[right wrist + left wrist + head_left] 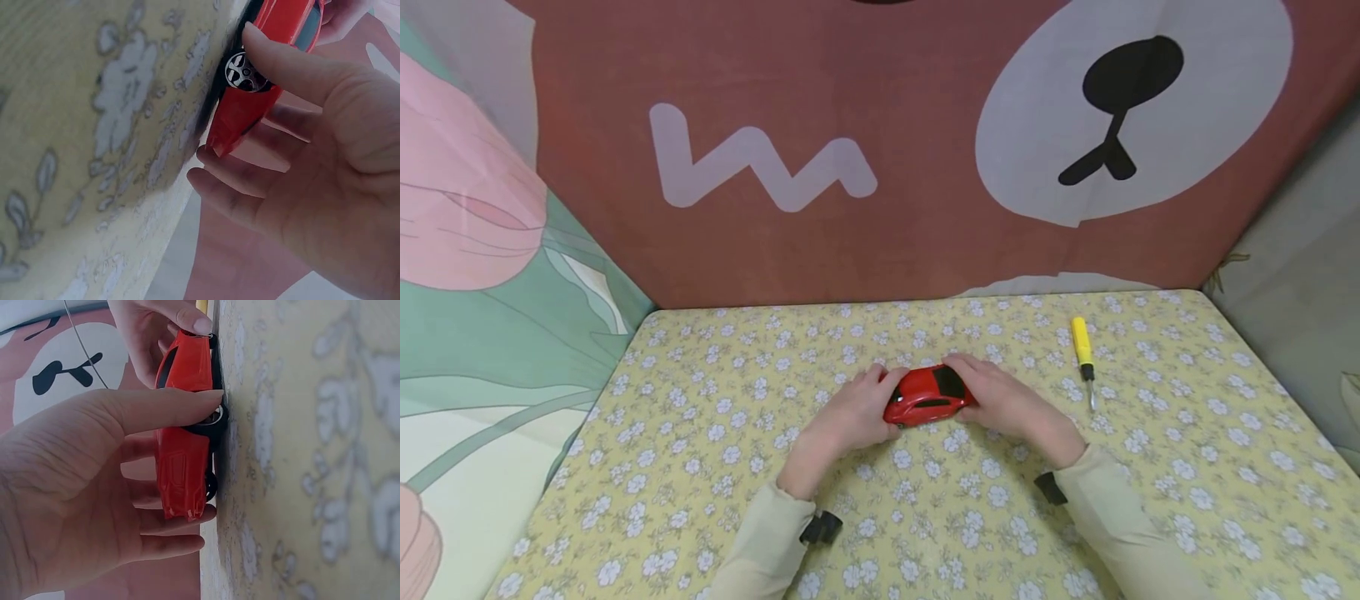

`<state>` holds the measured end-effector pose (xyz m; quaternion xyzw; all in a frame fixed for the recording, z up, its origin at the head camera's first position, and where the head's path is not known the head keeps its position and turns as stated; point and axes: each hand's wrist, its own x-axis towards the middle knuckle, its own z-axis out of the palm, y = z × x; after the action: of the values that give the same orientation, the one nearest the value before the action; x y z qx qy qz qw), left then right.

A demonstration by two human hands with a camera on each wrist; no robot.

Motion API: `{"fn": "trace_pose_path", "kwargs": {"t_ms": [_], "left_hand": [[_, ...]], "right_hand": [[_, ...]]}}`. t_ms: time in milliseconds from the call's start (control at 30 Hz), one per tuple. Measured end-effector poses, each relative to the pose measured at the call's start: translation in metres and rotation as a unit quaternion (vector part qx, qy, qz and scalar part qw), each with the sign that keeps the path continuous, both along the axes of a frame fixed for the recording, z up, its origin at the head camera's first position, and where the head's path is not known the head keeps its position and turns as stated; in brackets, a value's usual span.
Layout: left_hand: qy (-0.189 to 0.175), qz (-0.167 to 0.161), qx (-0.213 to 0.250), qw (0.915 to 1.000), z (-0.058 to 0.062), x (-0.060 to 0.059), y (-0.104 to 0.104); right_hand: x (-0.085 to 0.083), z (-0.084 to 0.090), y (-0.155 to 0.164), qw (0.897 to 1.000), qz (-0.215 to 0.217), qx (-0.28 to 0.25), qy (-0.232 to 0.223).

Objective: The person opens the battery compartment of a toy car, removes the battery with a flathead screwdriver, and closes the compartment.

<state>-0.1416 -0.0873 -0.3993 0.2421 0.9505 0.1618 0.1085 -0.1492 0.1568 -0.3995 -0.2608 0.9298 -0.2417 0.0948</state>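
A red toy car [927, 397] with dark windows stands on its wheels on the flowered yellow tablecloth [715, 467], near the middle. My left hand [880, 402] grips its left end, the thumb on the near side and the fingers curled behind. The left wrist view shows the car [184, 456] between that thumb and the fingers [172, 522]. My right hand [976, 390] grips the other end. In the right wrist view its thumb lies by a wheel of the car [250, 106] and the fingers [234, 181] wrap the tail.
A yellow-handled screwdriver [1082, 346] lies on the cloth to the right of the hands, tip towards me. Fabric walls close the table in: a brown bear print [880, 150] behind, a green and pink one [482, 275] at the left.
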Motion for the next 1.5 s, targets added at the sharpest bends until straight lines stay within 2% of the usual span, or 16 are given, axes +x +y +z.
{"fn": "trace_pose_path", "kwargs": {"t_ms": [133,233,333,400,467,533,700,733,867,967,1133,1200,1267,1367,1500], "left_hand": [[0.003,-0.002,0.009,1.0,-0.001,-0.001,-0.001],[-0.004,-0.009,0.026,0.9996,-0.002,-0.002,-0.003],[-0.036,-0.018,0.074,0.9965,0.0,-0.004,-0.008],[-0.072,-0.02,0.124,0.9895,0.002,-0.006,-0.012],[-0.108,-0.018,0.179,0.9778,0.006,-0.008,-0.016],[-0.14,-0.013,0.233,0.9622,0.01,-0.01,-0.019],[-0.183,0.009,0.336,0.9241,0.016,-0.012,-0.022],[-0.188,0.02,0.352,0.9169,0.017,-0.011,-0.022],[-0.209,0.074,0.422,0.8792,0.019,-0.008,-0.019],[-0.207,0.112,0.455,0.8588,0.022,-0.007,-0.014],[-0.176,0.167,0.478,0.844,0.03,-0.012,-0.001],[-0.175,0.19,0.485,0.8357,0.033,-0.015,0.004],[-0.178,0.209,0.491,0.8266,0.036,-0.017,0.007],[-0.177,0.221,0.5,0.8182,0.039,-0.019,0.01],[-0.161,0.215,0.52,0.8107,0.042,-0.023,0.012]], "right_hand": [[-0.001,-0.001,-0.002,1.0,-0.011,-0.001,-0.003],[-0.002,0.0,-0.002,0.999,-0.021,-0.001,-0.026],[-0.005,0.004,0.002,0.998,-0.018,-0.023,-0.064],[-0.007,0.009,0.008,0.994,-0.01,-0.058,-0.094],[-0.009,0.014,0.016,0.988,-0.001,-0.1,-0.12],[-0.01,0.019,0.024,0.981,0.002,-0.139,-0.138],[-0.009,0.027,0.038,0.964,-0.015,-0.211,-0.16],[-0.009,0.028,0.039,0.961,-0.021,-0.224,-0.161],[-0.008,0.034,0.034,0.952,-0.057,-0.258,-0.155],[-0.009,0.04,0.028,0.944,-0.086,-0.274,-0.161],[-0.012,0.048,0.024,0.928,-0.119,-0.311,-0.165],[-0.013,0.05,0.022,0.923,-0.131,-0.326,-0.16],[-0.014,0.053,0.021,0.913,-0.142,-0.347,-0.162],[-0.014,0.058,0.017,0.896,-0.162,-0.381,-0.158],[-0.014,0.065,0.012,0.873,-0.18,-0.43,-0.139]]}}
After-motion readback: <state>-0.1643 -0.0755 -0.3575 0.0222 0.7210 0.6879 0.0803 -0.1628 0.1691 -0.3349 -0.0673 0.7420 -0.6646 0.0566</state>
